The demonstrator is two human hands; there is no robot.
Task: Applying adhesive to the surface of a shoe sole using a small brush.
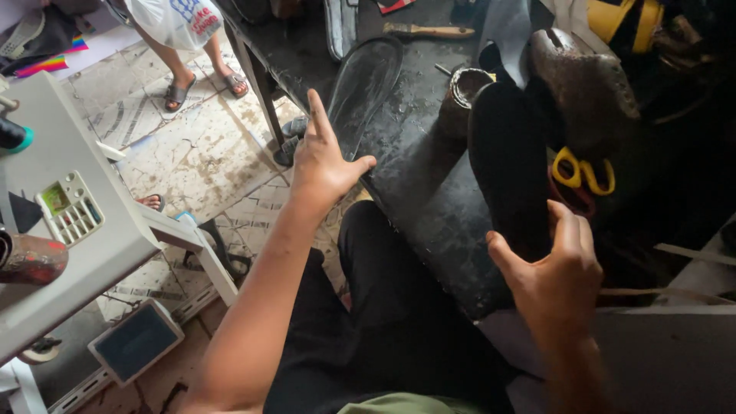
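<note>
Your right hand (556,268) sat closest, down at about 4 o'clock, fingers loosely curled and gripping nothing, just touching the near end of the black shoe sole (507,161) on the dark workbench (429,199). Yellow-handled scissors (583,172) lay right beside that sole at 3 o'clock. Your left hand (322,165) was spread open, empty, reaching toward the clear sole (364,84) up at 12 o'clock, not quite touching it.

The desk (429,199) is dull black — streaked with grey smears. On it lie a dark grey shoe sole (366,84) and, at 3 o'clock, a black insole (507,165). The scissors (583,172) have yellow handles. The floor (207,161) is cream tile — veined with brown cracks.
</note>
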